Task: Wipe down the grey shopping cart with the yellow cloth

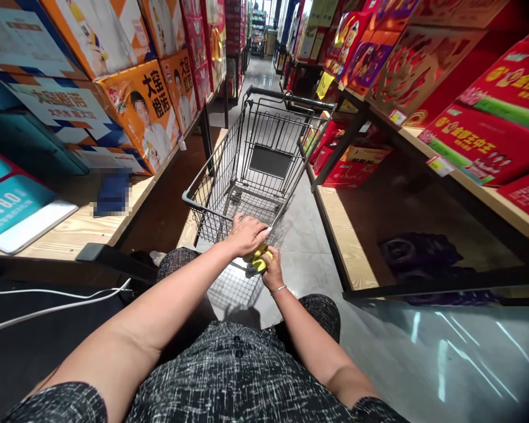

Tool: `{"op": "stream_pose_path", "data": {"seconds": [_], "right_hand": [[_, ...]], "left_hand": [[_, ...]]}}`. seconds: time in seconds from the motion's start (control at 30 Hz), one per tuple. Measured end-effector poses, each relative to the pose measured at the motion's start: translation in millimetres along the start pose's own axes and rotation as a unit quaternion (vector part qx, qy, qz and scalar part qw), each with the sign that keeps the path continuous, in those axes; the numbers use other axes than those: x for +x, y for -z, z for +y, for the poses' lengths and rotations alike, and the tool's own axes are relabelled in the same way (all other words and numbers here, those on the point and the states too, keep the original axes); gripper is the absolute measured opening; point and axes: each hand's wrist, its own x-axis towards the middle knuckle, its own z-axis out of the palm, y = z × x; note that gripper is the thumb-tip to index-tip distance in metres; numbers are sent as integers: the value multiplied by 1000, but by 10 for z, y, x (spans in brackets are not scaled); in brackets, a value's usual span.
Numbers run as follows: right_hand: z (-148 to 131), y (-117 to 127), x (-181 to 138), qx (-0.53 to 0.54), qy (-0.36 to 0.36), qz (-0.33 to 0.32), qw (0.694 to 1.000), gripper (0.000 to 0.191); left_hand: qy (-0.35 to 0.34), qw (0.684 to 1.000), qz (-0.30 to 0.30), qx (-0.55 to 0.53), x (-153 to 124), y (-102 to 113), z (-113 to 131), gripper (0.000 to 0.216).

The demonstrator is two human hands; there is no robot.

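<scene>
A grey wire shopping cart stands in the aisle in front of me, its near end close to my knees. My left hand lies over the near rim at the right corner, fingers curled down around it. Just below that corner, my right hand is closed on a bunched yellow cloth, which also shows grey at its lower edge. The cloth sits right under my left hand, against the cart's corner. Part of it is hidden by my fingers. The cart's basket holds nothing that I can see.
Orange drink cartons are stacked on the left wooden shelf, with a white tablet-like slab and white cables nearer me. Red boxes fill the right shelf. Black metal shelf legs flank the cart closely on a shiny grey floor.
</scene>
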Motion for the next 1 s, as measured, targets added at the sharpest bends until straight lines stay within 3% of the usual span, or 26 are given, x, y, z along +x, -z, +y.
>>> {"op": "stream_pose_path", "data": {"seconds": [0.13, 0.23, 0.3, 0.4, 0.47, 0.5, 0.57, 0.67, 0.73, 0.8, 0.9, 1.0], "right_hand": [[58, -33, -112, 17, 7, -58, 998, 38], [180, 76, -6, 13, -14, -58, 998, 36], [284, 232, 149, 4, -70, -9, 998, 35], [374, 574, 495, 24, -165, 156, 974, 32], [348, 823, 777, 58, -158, 227, 959, 32], [311, 938, 925, 71, -125, 220, 965, 34], [212, 1135, 1219, 70, -42, 126, 989, 38], [66, 1342, 1625, -22, 40, -93, 995, 48], [2, 1429, 1857, -123, 52, -200, 971, 46], [-34, 1486, 2048, -216, 56, -268, 937, 39], [-50, 1541, 2234, -297, 48, -344, 889, 33], [-47, 1573, 2301, -324, 36, -391, 861, 35]], "left_hand": [[28, 998, 23, 59, 13, -49, 31, 37], [29, 998, 28, 50, 24, -57, 6, 37], [22, 999, 30, 24, 33, -66, -21, 35], [10, 999, 33, -3, 42, -90, -56, 32], [6, 999, 41, -10, 41, -104, -68, 31], [4, 999, 46, -12, 38, -108, -71, 30], [-1, 998, 55, -15, 28, -111, -78, 30], [-7, 998, 63, -23, 20, -118, -91, 32], [-6, 997, 64, -34, 31, -134, -98, 34], [-3, 997, 65, -45, 58, -160, -98, 35], [-6, 997, 58, -55, 111, -205, -85, 37], [-16, 997, 56, -57, 155, -239, -83, 37]]}}
